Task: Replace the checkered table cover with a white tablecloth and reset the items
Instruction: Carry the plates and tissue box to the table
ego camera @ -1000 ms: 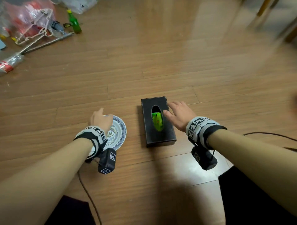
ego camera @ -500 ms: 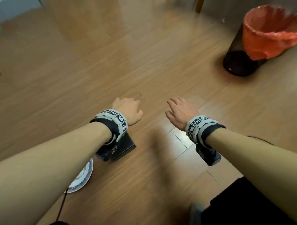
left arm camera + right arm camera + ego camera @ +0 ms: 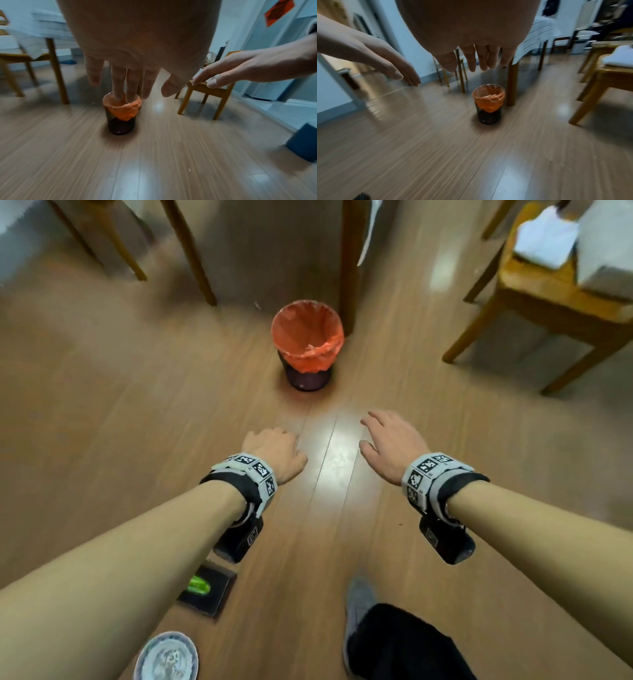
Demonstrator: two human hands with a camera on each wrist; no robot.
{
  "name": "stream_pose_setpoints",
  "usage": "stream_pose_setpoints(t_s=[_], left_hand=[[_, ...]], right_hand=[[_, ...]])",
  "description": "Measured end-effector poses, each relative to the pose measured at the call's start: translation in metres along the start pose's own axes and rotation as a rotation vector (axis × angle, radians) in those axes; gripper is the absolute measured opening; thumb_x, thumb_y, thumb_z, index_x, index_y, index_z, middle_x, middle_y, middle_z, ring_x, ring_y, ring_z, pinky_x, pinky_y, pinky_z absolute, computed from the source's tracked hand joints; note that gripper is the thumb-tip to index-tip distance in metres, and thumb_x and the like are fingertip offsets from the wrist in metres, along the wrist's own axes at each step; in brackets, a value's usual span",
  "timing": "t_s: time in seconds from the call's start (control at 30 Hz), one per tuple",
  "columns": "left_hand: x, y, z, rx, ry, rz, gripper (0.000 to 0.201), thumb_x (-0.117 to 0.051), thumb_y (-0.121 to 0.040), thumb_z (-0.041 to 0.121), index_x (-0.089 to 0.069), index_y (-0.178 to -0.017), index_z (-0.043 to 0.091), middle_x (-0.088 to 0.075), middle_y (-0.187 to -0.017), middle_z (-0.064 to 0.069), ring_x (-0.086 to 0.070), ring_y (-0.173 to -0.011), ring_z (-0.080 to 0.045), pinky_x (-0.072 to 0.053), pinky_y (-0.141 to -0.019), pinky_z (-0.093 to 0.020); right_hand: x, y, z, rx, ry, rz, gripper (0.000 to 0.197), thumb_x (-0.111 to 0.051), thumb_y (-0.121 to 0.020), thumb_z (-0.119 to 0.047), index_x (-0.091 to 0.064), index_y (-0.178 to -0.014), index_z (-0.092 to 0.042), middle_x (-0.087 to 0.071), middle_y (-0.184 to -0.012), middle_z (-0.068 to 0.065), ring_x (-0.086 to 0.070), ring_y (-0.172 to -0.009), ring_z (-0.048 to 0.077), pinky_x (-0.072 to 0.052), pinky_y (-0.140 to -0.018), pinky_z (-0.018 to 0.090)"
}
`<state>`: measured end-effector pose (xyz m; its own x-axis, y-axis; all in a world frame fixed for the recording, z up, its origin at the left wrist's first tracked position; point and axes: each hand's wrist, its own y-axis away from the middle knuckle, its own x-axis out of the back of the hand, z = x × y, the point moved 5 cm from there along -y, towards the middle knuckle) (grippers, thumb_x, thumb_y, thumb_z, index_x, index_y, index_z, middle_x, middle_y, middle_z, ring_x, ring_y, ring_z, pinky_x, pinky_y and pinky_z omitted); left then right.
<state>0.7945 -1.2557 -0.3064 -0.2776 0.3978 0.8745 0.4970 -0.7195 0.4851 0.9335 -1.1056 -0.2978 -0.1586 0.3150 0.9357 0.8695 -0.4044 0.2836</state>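
Down by the person's feet, the patterned plate (image 3: 166, 658) and the black tissue box (image 3: 209, 590) are sitting on the wooden floor (image 3: 102, 422), set aside and untouched, with a grey shoe (image 3: 358, 604) planted just to their right. Moving up, both arms are reaching forward over bare boards. The left hand (image 3: 274, 451) is hanging relaxed, its fingers (image 3: 120, 81) loosely extended and holding nothing; the right hand (image 3: 390, 445) is spreading flat, fingers (image 3: 481, 58) straight, also carrying nothing. Ahead, a bin with an orange liner (image 3: 307, 344) is standing close beside a table leg (image 3: 349, 265). Further out, checkered cloth (image 3: 537, 33) is draping over the tabletop edge, so the old cover looks not yet swapped. On the wooden chair (image 3: 555, 299) at right, folded white fabric (image 3: 548, 237) is waiting, likely the new tablecloth. My read: the clearing step is finishing and the cloth change is coming up, calling for both hands to reach the hanging cloth edge. Room is generous across the open floor, but the bin and chair legs are crowding the approach near the table.
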Motion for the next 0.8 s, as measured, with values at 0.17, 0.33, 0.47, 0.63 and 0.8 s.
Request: stream_pose_setpoints(t_s=[0.17,0.33,0.47,0.63,0.8], left_hand=[[0.133,-0.022,0.091,-0.167,-0.094,0.067,0.035,-0.040,-0.092,0.040,-0.055,-0.115,0.017,-0.058,-0.121,-0.007,-0.056,-0.111,-0.029,-0.038,-0.087,-0.039],[0.230,-0.049,0.173,-0.344,-0.194,0.111,0.039,-0.041,-0.090,0.040,-0.056,-0.119,0.017,-0.061,-0.119,-0.006,-0.057,-0.107,-0.028,-0.039,-0.089,-0.041],[0.295,-0.076,0.209,-0.387,-0.184,0.137,0.045,-0.041,-0.090,0.042,-0.055,-0.125,0.019,-0.060,-0.123,-0.006,-0.057,-0.110,-0.028,-0.043,-0.093,-0.043],[0.377,-0.112,0.225,-0.413,-0.178,0.173,0.043,-0.039,-0.091,0.043,-0.055,-0.122,0.017,-0.060,-0.119,-0.007,-0.057,-0.105,-0.027,-0.046,-0.091,-0.044],[0.456,-0.181,0.219,-0.411,-0.173,0.201,0.048,-0.038,-0.091,0.044,-0.054,-0.127,0.017,-0.058,-0.124,-0.009,-0.056,-0.110,-0.029,-0.043,-0.087,-0.043]], right_hand=[[0.101,0.042,0.069,-0.169,-0.073,0.071,0.050,-0.043,-0.099,-0.030,-0.043,-0.145,-0.011,-0.039,-0.152,0.007,-0.033,-0.141,0.022,-0.027,-0.116,0.033],[0.174,0.050,0.136,-0.325,-0.148,0.074,0.052,-0.044,-0.098,-0.029,-0.040,-0.146,-0.011,-0.035,-0.155,0.007,-0.030,-0.143,0.022,-0.028,-0.116,0.035],[0.229,0.037,0.172,-0.410,-0.164,0.078,0.052,-0.044,-0.098,-0.029,-0.039,-0.146,-0.012,-0.035,-0.156,0.006,-0.031,-0.143,0.021,-0.029,-0.117,0.037],[0.301,-0.005,0.207,-0.455,-0.171,0.078,0.050,-0.043,-0.098,-0.031,-0.042,-0.145,-0.013,-0.041,-0.150,0.005,-0.039,-0.136,0.023,-0.037,-0.111,0.040],[0.362,-0.076,0.238,-0.474,-0.187,0.065,0.046,-0.045,-0.098,-0.031,-0.047,-0.141,-0.014,-0.048,-0.142,0.006,-0.044,-0.128,0.024,-0.043,-0.105,0.042]])
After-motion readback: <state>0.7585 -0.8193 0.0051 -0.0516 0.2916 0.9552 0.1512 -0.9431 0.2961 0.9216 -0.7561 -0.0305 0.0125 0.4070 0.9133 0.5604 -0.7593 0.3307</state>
